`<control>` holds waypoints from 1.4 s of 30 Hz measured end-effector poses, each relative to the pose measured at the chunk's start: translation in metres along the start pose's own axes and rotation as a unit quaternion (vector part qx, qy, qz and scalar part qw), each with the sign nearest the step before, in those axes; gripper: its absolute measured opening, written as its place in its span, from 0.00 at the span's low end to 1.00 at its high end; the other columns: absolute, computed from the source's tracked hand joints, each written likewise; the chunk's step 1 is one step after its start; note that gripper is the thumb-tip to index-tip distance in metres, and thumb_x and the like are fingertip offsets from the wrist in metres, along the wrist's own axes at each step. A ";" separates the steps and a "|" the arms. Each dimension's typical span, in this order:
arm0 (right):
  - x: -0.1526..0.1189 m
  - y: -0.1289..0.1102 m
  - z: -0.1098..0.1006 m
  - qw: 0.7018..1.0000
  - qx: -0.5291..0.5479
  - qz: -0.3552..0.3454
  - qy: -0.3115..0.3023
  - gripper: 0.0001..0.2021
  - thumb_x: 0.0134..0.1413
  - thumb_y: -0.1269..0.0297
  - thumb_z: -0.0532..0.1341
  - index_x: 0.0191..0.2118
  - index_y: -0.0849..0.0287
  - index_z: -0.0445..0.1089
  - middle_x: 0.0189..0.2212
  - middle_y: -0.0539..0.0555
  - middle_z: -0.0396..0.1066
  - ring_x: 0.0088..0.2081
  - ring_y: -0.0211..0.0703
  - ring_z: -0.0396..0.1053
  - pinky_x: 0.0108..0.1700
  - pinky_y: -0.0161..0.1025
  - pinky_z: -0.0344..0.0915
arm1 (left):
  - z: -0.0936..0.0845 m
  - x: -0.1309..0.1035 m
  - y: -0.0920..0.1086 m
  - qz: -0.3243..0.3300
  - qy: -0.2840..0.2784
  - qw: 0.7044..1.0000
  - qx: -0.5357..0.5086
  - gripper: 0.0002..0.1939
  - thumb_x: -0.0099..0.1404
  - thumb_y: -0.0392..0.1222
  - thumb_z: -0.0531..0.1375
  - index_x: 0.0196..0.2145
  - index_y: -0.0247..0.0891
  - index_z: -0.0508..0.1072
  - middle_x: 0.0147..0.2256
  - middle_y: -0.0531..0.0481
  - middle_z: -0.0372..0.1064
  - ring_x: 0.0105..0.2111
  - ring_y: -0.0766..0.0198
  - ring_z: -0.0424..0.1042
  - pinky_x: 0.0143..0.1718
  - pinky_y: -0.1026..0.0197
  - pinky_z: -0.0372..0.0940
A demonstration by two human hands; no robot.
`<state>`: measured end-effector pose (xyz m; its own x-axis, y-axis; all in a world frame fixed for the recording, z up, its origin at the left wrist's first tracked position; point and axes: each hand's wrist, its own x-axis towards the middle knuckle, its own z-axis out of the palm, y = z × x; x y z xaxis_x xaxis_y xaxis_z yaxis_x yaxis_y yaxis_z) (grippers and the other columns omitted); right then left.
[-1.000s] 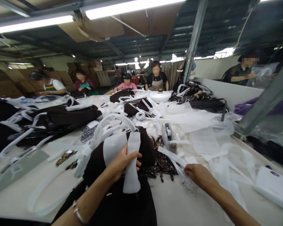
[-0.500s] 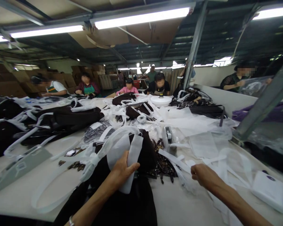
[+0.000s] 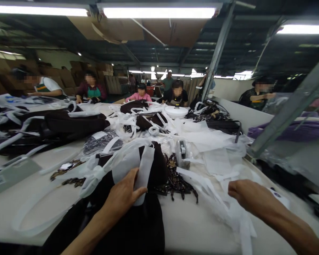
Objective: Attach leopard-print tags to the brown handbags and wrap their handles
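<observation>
A black bag [image 3: 149, 219] lies in front of me, its handle wrapped in white material and tied at the side. On top of the bag, my left hand [image 3: 124, 187] is closed with thumb and fingers around a flat white strip [image 3: 146, 163], which stands up from the bag. To the right, my right hand [image 3: 246, 193] hovers above the table in a loose fist. What it holds, if anything, is hidden. White strips [image 3: 199, 180] lie loose between the bag and that hand. Dark beaded straps or chains [image 3: 175, 173] are heaped beside the bag.
A tape dispenser [image 3: 182, 154] stands beyond the beaded heap. More black bags [image 3: 74, 124] with white-wrapped handles cover the table's left. A pale green box-like holder [image 3: 16, 173] sits front left. White sheets [image 3: 216, 161] spread right of centre. A metal post [image 3: 284, 117] rises at right. Several people work across the table.
My right hand has moved right, farther from the bag, over the white device at the side. My left hand keeps its hold on the strip. The view has shifted slightly.
</observation>
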<state>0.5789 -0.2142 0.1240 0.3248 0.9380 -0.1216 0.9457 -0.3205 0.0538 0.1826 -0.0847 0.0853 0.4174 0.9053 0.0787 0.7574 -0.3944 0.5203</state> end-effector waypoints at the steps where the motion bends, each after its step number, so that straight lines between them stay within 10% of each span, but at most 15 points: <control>1: -0.007 0.001 -0.011 1.000 0.029 0.004 -0.006 0.11 0.56 0.63 0.58 0.24 0.56 0.72 0.25 0.56 0.75 0.27 0.48 0.73 0.25 0.37 0.47 | 0.003 -0.001 -0.001 0.013 0.018 1.000 0.016 0.29 0.65 0.53 0.58 0.60 0.41 0.57 0.54 0.39 0.68 0.51 0.46 0.71 0.50 0.45 0.66; 6: -0.013 -0.007 -0.028 0.982 0.183 0.001 -0.049 0.12 0.59 0.58 0.55 0.31 0.55 0.73 0.20 0.50 0.73 0.17 0.37 0.69 0.22 0.33 0.55 | 0.019 -0.001 0.002 0.107 0.143 0.979 0.095 0.26 0.66 0.45 0.58 0.60 0.40 0.57 0.53 0.41 0.66 0.52 0.49 0.68 0.53 0.46 0.65; 13: 0.029 -0.011 0.037 0.952 0.297 0.064 0.026 0.09 0.57 0.61 0.57 0.34 0.60 0.71 0.19 0.49 0.71 0.17 0.33 0.64 0.23 0.31 0.58 | 0.029 -0.001 0.000 0.105 0.131 0.983 0.071 0.22 0.68 0.42 0.55 0.59 0.42 0.57 0.49 0.44 0.66 0.47 0.52 0.71 0.46 0.50 0.70; 19: -0.001 -0.011 0.071 0.897 0.361 -0.004 -0.256 0.34 0.48 0.66 0.63 0.63 0.57 0.57 0.19 0.45 0.69 0.14 0.34 0.59 0.15 0.30 0.51 | 0.036 -0.003 -0.006 0.111 0.125 0.985 0.053 0.21 0.68 0.40 0.53 0.57 0.42 0.58 0.48 0.45 0.66 0.45 0.53 0.71 0.44 0.51 0.71; 25: -0.010 -0.011 0.108 0.990 0.083 -0.049 -0.101 0.12 0.47 0.79 0.59 0.37 0.62 0.73 0.33 0.61 0.76 0.36 0.51 0.75 0.35 0.38 0.62 | 0.044 0.004 -0.014 0.119 0.142 0.982 0.044 0.22 0.67 0.39 0.54 0.58 0.41 0.57 0.44 0.46 0.67 0.41 0.55 0.72 0.43 0.53 0.71; 34: 0.101 0.003 0.028 0.945 0.309 0.077 0.078 0.21 0.61 0.56 0.52 0.54 0.64 0.62 0.24 0.51 0.72 0.21 0.38 0.67 0.24 0.33 0.61 | 0.040 -0.009 0.024 0.126 0.006 0.987 -0.102 0.19 0.65 0.35 0.54 0.53 0.45 0.66 0.45 0.47 0.69 0.40 0.57 0.73 0.44 0.56 0.69; 42: 0.096 -0.051 -0.014 0.897 0.429 -0.096 -0.037 0.11 0.55 0.58 0.56 0.38 0.60 0.65 0.24 0.49 0.71 0.21 0.36 0.67 0.18 0.30 0.57 | 0.078 0.075 0.122 0.141 -0.107 0.890 -0.421 0.38 0.56 0.31 0.58 0.64 0.39 0.54 0.52 0.39 0.67 0.33 0.64 0.73 0.38 0.59 0.69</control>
<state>0.5614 -0.1061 0.1240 0.1244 0.9856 -0.1149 0.6347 -0.1681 -0.7542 0.3460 -0.0772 0.0881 0.6848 0.7033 0.1906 0.0003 -0.2619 0.9651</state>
